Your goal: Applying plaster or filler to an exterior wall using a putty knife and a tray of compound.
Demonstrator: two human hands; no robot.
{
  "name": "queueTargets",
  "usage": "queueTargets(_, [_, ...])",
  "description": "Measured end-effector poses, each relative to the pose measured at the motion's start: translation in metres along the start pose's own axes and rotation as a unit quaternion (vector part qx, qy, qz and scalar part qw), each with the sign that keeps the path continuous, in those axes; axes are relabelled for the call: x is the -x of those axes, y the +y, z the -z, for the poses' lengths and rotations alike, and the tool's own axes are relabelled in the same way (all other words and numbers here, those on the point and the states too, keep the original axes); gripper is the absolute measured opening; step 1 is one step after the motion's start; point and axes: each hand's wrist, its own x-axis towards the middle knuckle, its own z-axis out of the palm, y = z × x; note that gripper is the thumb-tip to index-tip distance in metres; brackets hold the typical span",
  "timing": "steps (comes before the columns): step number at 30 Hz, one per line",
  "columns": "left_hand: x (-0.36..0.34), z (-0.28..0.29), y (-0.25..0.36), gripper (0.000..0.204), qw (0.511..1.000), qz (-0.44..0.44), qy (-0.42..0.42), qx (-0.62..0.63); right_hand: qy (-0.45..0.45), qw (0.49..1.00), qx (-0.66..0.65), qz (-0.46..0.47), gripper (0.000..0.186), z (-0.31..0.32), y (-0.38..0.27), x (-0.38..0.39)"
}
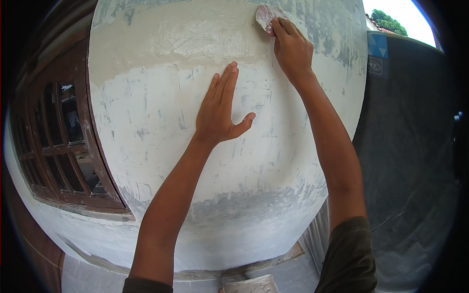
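Observation:
In front of me stands a wall [156, 112] coated in patchy white filler, with grey showing through in streaks. A damp, beige band of fresh filler [185, 36] runs across its upper part. My right hand [294, 51] is closed around a small flat scraper [266, 18], smeared with white and reddish at its face, and presses it to the wall at the band's right end. My left hand [218, 105] is stretched out at the middle of the wall, fingers straight and thumb apart, holding nothing. Whether its palm touches the surface I cannot tell.
At the left is a brown wooden window frame [110, 171] with dark panes. A dark sheet [405, 146] hangs along the right, past the wall's edge. Low down, a pale flat board or box [251, 284] lies on the grey tiled floor [293, 273].

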Motion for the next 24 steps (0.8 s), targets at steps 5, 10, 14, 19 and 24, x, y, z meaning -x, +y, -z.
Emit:
queueTargets(5, [-0.001,0.002,0.001,0.094,1.0,0.0,-0.004,-0.025,-0.019,1.0,0.012,-0.003,0.035,0.004,-0.008,0.014])
queueTargets(10, [-0.002,0.003,0.002,0.094,1.0,-0.002,-0.003,-0.028,-0.047,0.999,0.02,-0.013,0.035,0.013,-0.017,0.026])
queueTargets(14, [-0.002,0.002,0.001,0.095,1.0,-0.003,0.0,-0.022,-0.047,0.998,0.029,-0.016,0.033,0.027,-0.027,0.035])
queueTargets(19, [-0.003,0.002,0.003,0.095,0.999,-0.002,-0.001,-0.032,-0.059,0.998,0.021,0.002,0.03,0.042,-0.028,0.05])
queueTargets(24, [-0.001,0.003,0.002,0.095,0.999,0.0,-0.003,-0.038,-0.007,1.0,-0.014,-0.016,0.033,0.048,-0.009,0.023])
